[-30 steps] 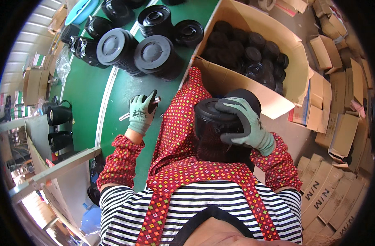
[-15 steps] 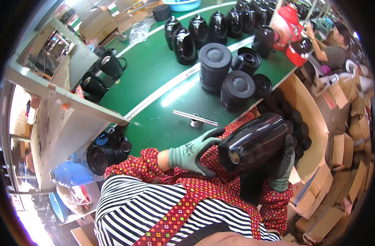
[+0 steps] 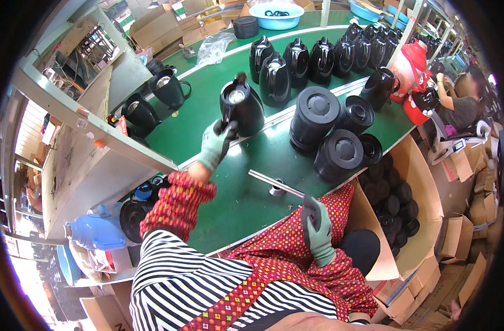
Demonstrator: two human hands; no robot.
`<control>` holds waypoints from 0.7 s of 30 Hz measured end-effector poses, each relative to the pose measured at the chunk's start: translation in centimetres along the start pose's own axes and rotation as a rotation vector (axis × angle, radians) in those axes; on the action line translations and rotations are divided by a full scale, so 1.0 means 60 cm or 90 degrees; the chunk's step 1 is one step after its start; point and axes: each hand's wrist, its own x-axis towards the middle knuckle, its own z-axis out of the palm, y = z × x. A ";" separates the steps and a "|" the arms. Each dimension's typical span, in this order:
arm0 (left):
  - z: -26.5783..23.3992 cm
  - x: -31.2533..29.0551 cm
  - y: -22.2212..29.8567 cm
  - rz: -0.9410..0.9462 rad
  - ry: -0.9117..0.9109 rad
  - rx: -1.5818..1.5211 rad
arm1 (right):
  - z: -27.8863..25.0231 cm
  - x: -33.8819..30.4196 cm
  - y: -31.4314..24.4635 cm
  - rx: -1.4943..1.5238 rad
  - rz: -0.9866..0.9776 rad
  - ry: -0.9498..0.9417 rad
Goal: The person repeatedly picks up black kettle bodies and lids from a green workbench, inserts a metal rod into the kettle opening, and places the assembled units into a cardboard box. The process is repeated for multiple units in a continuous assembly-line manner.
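Left hand point(image 3: 216, 148) curls closed on jug point(image 3: 247, 113), which sits at the hand's 1 o'clock. Right hand point(image 3: 319, 229) meets bar point(image 3: 271, 181) at its 4 o'clock end; can't tell if gripped. Overshoot could knock next jug point(image 3: 275, 83), 1 o'clock.

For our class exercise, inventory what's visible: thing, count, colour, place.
Workbench: one, green, centre
Near pitcher: one, black, on workbench
Metal bar tool: one, silver, centre
Other pitchers: over ten, black, far side
Handled vessels: two, black, left
Stacked discs: several stacks, black, workbench's right
Cartons: several, brown, mostly right
Round parts: many, black, inside one carton
Plastic bag: one, clear, far side
Basins: several, blue, far side
Jug: one, mostly red, far right
Flask: one, blue, lower left
Co-worker: one, dark top, right
Left hand: one, green glove, at near pitcher's handle
Right hand: one, green glove, by bar's end
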 end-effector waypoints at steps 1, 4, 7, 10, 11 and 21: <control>0.008 0.047 -0.007 -0.004 0.018 0.051 | -0.001 -0.005 0.013 -0.095 -0.061 -0.012; 0.016 0.179 -0.143 -0.013 0.124 0.127 | 0.010 -0.003 0.003 -0.221 -0.145 -0.040; 0.049 0.217 -0.158 0.000 0.198 0.087 | 0.007 0.001 0.003 -0.233 -0.152 -0.066; 0.076 0.207 -0.073 -0.034 0.209 0.191 | 0.004 0.004 -0.006 -0.260 -0.119 -0.054; 0.059 0.211 -0.087 -0.022 0.262 0.166 | 0.007 0.006 -0.006 -0.268 -0.122 -0.065; -0.313 0.399 -0.166 -0.202 0.367 0.713 | 0.021 0.024 -0.017 -0.312 -0.109 -0.119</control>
